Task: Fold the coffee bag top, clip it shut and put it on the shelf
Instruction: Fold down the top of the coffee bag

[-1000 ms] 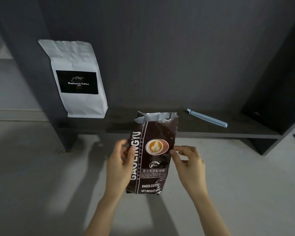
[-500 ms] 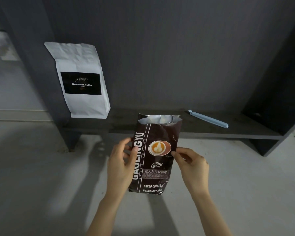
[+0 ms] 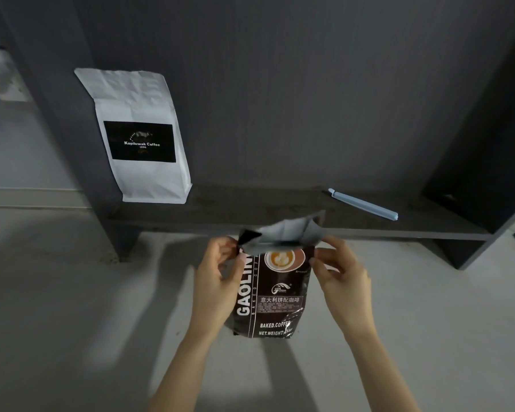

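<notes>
Dark brown foil, the coffee bag (image 3: 275,288) is held upright at lower centre of the head view, in front of the shelf (image 3: 280,217). The left hand (image 3: 217,281) pinches its upper left edge and the right hand (image 3: 341,278) its upper right edge. The silver-lined top tips back, so the fold looks only begun. Clipping and shelving remain: the pale blue clip (image 3: 363,204) lies untouched at right on the shelf. A white bag (image 3: 140,135) stands at upper left. The shelf is dark grey with a dark back panel, over a pale concrete-like floor (image 3: 72,292).
</notes>
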`<move>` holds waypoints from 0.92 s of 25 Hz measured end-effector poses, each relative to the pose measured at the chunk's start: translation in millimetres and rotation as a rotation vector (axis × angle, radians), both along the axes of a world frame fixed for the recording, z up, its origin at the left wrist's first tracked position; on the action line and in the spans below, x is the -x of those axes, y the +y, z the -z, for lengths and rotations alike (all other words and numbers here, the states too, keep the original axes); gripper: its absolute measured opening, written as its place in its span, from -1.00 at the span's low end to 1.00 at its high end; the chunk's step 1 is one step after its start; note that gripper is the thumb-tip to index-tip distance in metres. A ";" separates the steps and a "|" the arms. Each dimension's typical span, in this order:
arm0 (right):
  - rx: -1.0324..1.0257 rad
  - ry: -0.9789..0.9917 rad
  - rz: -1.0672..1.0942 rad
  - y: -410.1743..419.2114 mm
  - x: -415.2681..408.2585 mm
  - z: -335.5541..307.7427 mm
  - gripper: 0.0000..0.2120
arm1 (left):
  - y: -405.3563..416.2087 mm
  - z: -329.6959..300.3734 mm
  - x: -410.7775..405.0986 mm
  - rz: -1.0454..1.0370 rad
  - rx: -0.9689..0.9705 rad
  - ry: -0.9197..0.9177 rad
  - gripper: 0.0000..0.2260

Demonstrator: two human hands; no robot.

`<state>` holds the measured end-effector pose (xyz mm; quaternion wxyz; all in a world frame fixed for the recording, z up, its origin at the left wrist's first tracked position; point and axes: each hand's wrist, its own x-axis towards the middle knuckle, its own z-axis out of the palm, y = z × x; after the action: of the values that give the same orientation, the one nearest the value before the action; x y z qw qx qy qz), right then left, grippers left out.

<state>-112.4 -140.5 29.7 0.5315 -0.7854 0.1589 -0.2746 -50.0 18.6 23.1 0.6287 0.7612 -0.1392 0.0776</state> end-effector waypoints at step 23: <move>-0.236 0.040 -0.350 -11.5 11.6 -10.0 -0.74 | 18.1 -5.4 -2.1 0.310 -0.047 0.123 -0.74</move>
<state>-124.1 -152.0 39.6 0.6560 -0.7387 0.0617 -0.1419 -47.9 36.7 28.6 0.6223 0.7485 -0.2180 -0.0702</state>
